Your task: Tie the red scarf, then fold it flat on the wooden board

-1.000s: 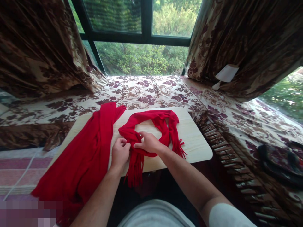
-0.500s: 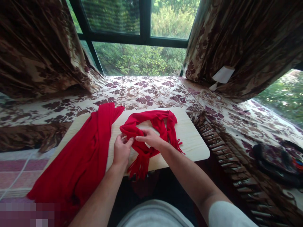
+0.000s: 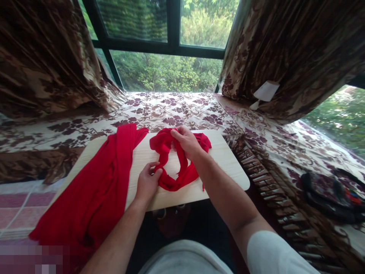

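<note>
A small red fringed scarf point(image 3: 182, 178) lies looped on a light wooden board point(image 3: 225, 167). My left hand point(image 3: 146, 183) pinches the scarf's near left fold against the board. My right hand point(image 3: 186, 141) has reached to the far edge of the loop and is closed on a bunched part of the scarf there. A larger red scarf point(image 3: 99, 190) drapes over the board's left end and down toward the floor, just left of my left hand.
The board rests on a floral brown and cream cover point(image 3: 176, 110) below a window point(image 3: 165, 42). Patterned curtains point(image 3: 42, 61) hang on both sides. A white tag point(image 3: 265, 93) sits at the right. Dark items point(image 3: 330, 192) lie on the cover at the far right.
My right hand moved from the near middle of the scarf to its far edge, drawing the fringed end inward off the board's front edge. My left hand stayed pinching the near fold.
</note>
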`<state>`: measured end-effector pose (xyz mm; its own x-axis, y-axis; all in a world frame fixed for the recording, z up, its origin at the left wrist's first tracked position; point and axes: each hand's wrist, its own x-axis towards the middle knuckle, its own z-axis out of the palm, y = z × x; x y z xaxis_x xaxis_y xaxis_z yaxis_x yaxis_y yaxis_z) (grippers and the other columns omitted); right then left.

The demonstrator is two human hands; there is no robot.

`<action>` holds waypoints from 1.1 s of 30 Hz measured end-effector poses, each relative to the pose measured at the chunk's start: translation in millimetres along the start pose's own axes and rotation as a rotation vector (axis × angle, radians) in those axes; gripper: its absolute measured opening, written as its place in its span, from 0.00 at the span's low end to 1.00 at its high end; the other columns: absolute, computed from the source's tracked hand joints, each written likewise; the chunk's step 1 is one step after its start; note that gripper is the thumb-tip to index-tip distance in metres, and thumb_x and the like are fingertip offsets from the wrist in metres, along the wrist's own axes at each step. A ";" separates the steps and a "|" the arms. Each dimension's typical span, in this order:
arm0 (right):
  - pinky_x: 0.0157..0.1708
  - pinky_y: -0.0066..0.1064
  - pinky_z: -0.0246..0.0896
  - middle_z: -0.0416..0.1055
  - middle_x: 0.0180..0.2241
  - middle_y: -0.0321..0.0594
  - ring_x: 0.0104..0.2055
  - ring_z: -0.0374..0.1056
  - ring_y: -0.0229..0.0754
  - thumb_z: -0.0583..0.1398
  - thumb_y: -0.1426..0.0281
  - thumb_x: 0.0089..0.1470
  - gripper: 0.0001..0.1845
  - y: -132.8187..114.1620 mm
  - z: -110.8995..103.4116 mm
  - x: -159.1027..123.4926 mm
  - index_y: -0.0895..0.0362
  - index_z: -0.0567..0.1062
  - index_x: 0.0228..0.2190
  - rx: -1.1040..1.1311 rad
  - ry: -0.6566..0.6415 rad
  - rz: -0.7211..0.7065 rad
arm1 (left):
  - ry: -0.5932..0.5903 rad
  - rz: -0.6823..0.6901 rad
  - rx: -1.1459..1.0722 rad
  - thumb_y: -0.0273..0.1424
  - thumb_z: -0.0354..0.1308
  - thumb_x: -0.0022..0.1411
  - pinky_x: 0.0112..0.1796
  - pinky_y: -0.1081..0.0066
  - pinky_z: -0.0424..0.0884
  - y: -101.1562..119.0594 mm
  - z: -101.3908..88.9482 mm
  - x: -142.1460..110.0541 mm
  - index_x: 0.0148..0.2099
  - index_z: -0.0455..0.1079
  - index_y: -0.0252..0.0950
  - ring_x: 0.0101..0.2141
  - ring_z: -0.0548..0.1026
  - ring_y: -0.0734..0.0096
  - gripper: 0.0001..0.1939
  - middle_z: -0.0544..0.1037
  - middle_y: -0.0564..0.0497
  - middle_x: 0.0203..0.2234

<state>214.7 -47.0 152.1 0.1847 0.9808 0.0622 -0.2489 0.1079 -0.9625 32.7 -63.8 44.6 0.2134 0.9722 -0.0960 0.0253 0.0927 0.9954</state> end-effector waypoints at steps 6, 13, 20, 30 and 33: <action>0.31 0.29 0.68 0.76 0.31 0.35 0.33 0.72 0.40 0.65 0.60 0.52 0.15 -5.9 27.3 -28.8 0.55 0.75 0.38 -0.187 -0.267 0.063 | -0.172 -0.207 -0.485 0.61 0.48 0.59 0.30 0.63 0.75 25.9 -1.7 -2.3 0.50 0.74 0.33 0.35 0.79 0.57 0.37 0.81 0.41 0.36; 0.37 0.32 0.64 0.76 0.32 0.36 0.34 0.71 0.41 0.60 0.63 0.58 0.10 39.4 23.0 -61.8 0.54 0.79 0.33 -0.801 -0.250 -0.059 | -0.082 -0.398 -0.591 0.37 0.56 0.59 0.40 0.58 0.79 23.8 -11.6 2.6 0.47 0.73 0.32 0.39 0.81 0.55 0.18 0.82 0.42 0.36; 0.44 0.38 0.67 0.75 0.48 0.45 0.46 0.71 0.50 0.70 0.62 0.42 0.38 76.0 -0.9 -53.6 0.55 0.71 0.55 -0.871 -0.068 0.071 | -0.013 -0.530 -0.607 0.26 0.56 0.56 0.34 0.61 0.80 18.7 -4.8 0.3 0.45 0.72 0.33 0.32 0.81 0.59 0.13 0.81 0.46 0.30; 0.39 0.33 0.70 0.77 0.44 0.40 0.40 0.73 0.42 0.63 0.68 0.50 0.23 54.8 -11.1 -40.0 0.56 0.74 0.50 -0.322 0.109 -0.017 | 0.396 0.223 0.452 0.39 0.70 0.48 0.62 0.47 0.60 27.4 -25.5 2.2 0.64 0.62 0.31 0.63 0.62 0.41 0.43 0.65 0.31 0.63; 0.42 0.36 0.72 0.74 0.52 0.40 0.45 0.74 0.44 0.64 0.65 0.51 0.34 48.6 -1.9 -44.4 0.50 0.66 0.59 -0.030 0.002 -0.032 | 0.163 0.328 0.341 0.42 0.67 0.53 0.65 0.50 0.54 40.1 -15.6 -4.0 0.64 0.63 0.34 0.66 0.59 0.45 0.39 0.63 0.35 0.65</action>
<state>196.2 -85.6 102.0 0.1939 0.9766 0.0930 -0.2140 0.1346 -0.9675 17.6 -60.6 85.0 0.1086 0.9620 0.2506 0.3063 -0.2722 0.9122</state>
